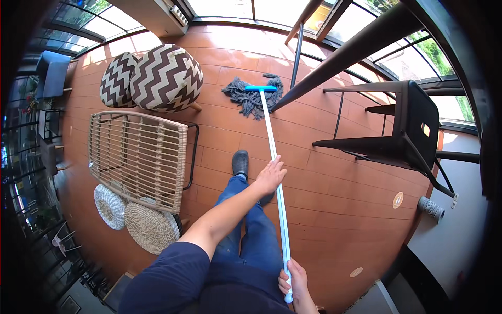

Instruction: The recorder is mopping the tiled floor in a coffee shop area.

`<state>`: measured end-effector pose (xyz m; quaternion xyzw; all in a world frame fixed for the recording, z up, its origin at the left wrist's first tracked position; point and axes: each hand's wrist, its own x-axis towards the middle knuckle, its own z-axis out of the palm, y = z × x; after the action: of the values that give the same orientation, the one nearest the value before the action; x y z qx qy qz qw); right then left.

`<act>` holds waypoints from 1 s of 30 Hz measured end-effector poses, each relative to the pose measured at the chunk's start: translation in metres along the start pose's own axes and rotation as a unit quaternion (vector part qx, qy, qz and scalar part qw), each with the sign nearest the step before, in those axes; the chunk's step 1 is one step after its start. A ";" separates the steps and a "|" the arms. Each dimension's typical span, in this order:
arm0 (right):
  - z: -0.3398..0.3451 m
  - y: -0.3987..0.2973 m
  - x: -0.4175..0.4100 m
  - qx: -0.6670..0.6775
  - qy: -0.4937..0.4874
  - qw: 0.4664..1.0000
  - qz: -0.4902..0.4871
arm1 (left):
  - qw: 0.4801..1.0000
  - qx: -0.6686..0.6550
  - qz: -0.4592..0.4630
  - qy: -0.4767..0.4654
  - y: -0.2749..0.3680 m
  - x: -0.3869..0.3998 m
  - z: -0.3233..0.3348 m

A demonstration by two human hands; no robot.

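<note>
A string mop with a pale blue and white handle (281, 208) reaches from my body up to the middle of the view. Its blue clamp (260, 88) holds a grey yarn mop head (254, 103), which lies spread on the reddish-brown tiled floor (333, 184) beside the foot of a dark table leg (345, 59). My left hand (271, 173) lies over the middle of the handle, its fingers extended; whether they grip it cannot be told. Lower down, near the rounded end of the handle, my right hand (294, 276) is wrapped around it.
Two zigzag-patterned poufs (166, 78) and a woven rattan chair (137, 157) stand left, with round woven seats (151, 227) below. A dark metal stool (396, 133) stands right; a patterned cylinder (431, 210) is by the wall. Large windows line the top.
</note>
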<state>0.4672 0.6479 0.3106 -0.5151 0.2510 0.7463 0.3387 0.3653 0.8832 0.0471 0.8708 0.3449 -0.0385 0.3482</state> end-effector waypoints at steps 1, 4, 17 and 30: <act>0.007 -0.002 0.008 0.008 -0.009 1.000 -0.017 | 1.000 0.019 -0.007 0.018 -0.005 0.005 -0.004; 0.037 -0.019 0.048 0.016 -0.031 0.997 -0.063 | 0.990 0.130 -0.019 0.043 -0.028 0.031 -0.029; 0.104 -0.051 0.168 0.046 -0.078 0.993 -0.078 | 0.979 0.201 0.035 -0.010 -0.096 0.060 -0.084; 0.060 0.064 -0.028 -0.048 0.067 0.996 0.023 | 0.970 -0.102 0.222 0.003 -0.020 -0.107 -0.062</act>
<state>0.3891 0.6427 0.3588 -0.5738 0.2485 0.7289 0.2787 0.2602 0.8714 0.1151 0.8855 0.1460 0.0784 0.4341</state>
